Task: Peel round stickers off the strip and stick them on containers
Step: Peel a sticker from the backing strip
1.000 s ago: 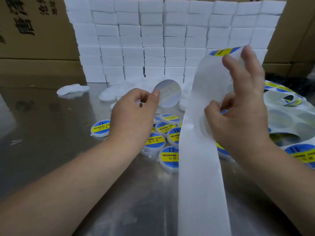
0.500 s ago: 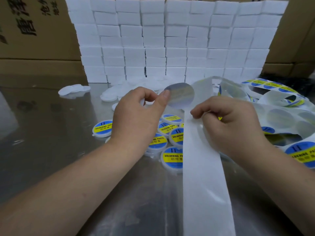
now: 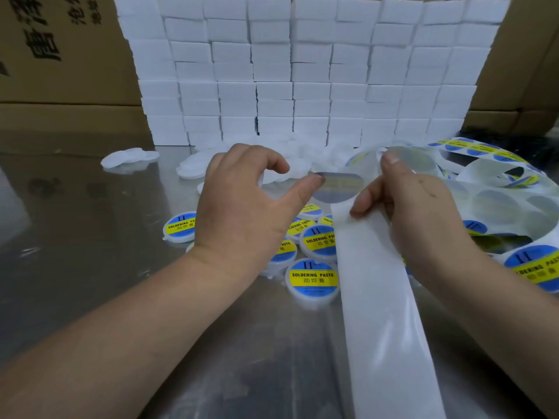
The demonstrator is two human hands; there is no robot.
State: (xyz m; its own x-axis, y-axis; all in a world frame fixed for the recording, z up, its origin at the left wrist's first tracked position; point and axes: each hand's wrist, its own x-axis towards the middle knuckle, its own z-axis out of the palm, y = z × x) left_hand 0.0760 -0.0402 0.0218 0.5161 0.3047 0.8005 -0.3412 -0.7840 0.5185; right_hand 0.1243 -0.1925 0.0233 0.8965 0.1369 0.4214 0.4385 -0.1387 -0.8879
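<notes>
Sticker hung in the air between the hands, above the containers. Its face was about upright and its dull grey back was turned toward the camera. Being round, it had no long axis I could name. The strip ran lengthwise from the near edge of the view away to the right hand, leaning a little left. There it bent over and curled off right into a loose coil. The sticker's lower edge sat just beside the bend; I could not tell whether they touched.

The left hand held the sticker by its left edge on the tip of the thumb. Its other fingers were curled, and the forefinger arched just above, apart from the thumb. The right hand gripped the strip at the bend, with fingers curled onto its left edge and its own thumb standing up.

A second before, I had seen the right hand raised with fingers spread and the strip lifted high. It had since come down and closed on the strip. The left hand had kept its hold, and the sticker, well apart from the strip then, had come close to it.

Labelled containers lay clustered on the table under the hands, and a wall of white boxes stood behind.
</notes>
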